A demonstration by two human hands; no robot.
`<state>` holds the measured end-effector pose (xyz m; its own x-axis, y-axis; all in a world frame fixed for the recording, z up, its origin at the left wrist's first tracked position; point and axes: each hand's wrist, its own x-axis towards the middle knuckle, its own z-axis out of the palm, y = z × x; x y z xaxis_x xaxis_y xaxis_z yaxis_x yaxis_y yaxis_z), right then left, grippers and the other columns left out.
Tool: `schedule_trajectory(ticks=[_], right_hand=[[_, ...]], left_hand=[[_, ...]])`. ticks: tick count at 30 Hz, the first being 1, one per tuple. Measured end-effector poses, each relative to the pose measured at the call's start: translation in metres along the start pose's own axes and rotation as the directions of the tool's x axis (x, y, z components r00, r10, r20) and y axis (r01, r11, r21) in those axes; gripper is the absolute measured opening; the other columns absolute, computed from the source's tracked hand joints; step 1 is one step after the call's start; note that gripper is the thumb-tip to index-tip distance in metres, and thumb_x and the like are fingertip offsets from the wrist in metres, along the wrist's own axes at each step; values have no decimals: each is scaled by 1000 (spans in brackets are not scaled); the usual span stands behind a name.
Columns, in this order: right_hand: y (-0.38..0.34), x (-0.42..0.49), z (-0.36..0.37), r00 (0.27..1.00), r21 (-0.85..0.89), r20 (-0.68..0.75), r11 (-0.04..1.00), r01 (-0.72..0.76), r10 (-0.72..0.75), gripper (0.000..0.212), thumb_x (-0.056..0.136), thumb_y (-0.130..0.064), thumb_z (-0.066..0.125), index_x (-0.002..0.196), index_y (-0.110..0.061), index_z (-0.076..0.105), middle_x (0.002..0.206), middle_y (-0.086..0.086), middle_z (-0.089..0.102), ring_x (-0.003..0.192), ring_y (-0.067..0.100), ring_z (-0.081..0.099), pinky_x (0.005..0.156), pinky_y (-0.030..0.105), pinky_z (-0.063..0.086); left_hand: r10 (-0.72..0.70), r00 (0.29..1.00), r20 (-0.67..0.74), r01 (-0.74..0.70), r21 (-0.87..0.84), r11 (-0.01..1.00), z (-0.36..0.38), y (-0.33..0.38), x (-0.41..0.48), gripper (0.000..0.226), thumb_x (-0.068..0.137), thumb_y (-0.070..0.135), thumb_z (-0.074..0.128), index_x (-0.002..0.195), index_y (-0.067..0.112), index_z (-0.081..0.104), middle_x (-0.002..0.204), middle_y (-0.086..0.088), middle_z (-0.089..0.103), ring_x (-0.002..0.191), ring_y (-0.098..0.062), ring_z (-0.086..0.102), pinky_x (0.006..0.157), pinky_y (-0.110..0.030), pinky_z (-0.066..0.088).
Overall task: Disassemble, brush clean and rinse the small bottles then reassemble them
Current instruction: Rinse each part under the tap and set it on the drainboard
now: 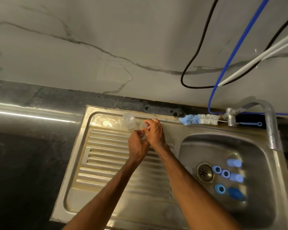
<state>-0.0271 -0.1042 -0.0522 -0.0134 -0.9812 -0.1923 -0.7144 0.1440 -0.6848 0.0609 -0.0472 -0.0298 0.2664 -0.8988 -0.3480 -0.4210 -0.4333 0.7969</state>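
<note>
Pinching a small clear bottle (143,126) over the drainboard (106,156), both grips closed on it: right hand (154,132) farther, left hand (137,144) nearer. Wet thin plastic, probably light and slippery; hold the body. Second bottle (128,121) just beside.

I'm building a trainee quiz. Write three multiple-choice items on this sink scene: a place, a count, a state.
1. Where does the brush lie?
A in the basin
B on the sink's back rim by the tap
C on the drainboard
2. How many blue rings lie in the basin?
A one
B three
C five
3. What are the hands doing?
A hanging idle
B gripping the brush
C both holding a small clear piece

1 B: it lies along the rim beside the tap.
2 B: three rings sit right of the drain.
3 C: left hand and right hand meet on it.
</note>
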Motion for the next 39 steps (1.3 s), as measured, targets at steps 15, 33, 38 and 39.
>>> schedule_trajectory(ticks=[15, 33, 38, 39], right_hand=[[92, -96, -89, 944, 152, -328, 988, 8, 43, 21, 92, -11, 70, 113, -15, 71, 108, -1, 67, 90, 7, 64, 78, 15, 53], [316, -167, -163, 830, 19, -259, 861, -507, 494, 12, 86, -7, 63, 82, -19, 66, 91, 3, 67, 87, 24, 64, 69, 34, 48], [336, -164, -160, 861, 4, -211, 881, -472, 462, 23, 80, -1, 57, 70, -21, 53, 77, -4, 61, 74, 19, 60, 60, 35, 48], [341, -163, -158, 875, -13, -207, 893, -450, 438, 29, 77, 1, 56, 65, -24, 46, 74, -6, 56, 73, 19, 59, 56, 33, 43]], left_hand=[[172, 968, 180, -190, 87, 978, 56, 22, -62, 33, 84, 4, 68, 111, 20, 57, 110, 2, 61, 94, -17, 61, 77, -34, 57], [260, 799, 542, -455, 263, 851, 217, 74, -113, 22, 89, 0, 52, 108, 1, 62, 108, -17, 66, 103, -34, 61, 86, -33, 41], [158, 800, 579, -408, 331, 851, 242, 73, -114, 32, 89, -2, 53, 120, 7, 57, 121, -12, 64, 114, -29, 59, 91, -29, 41], [149, 795, 588, -408, 337, 848, 245, 73, -114, 35, 87, -3, 54, 120, 8, 57, 122, -10, 63, 115, -27, 58, 94, -30, 42]])
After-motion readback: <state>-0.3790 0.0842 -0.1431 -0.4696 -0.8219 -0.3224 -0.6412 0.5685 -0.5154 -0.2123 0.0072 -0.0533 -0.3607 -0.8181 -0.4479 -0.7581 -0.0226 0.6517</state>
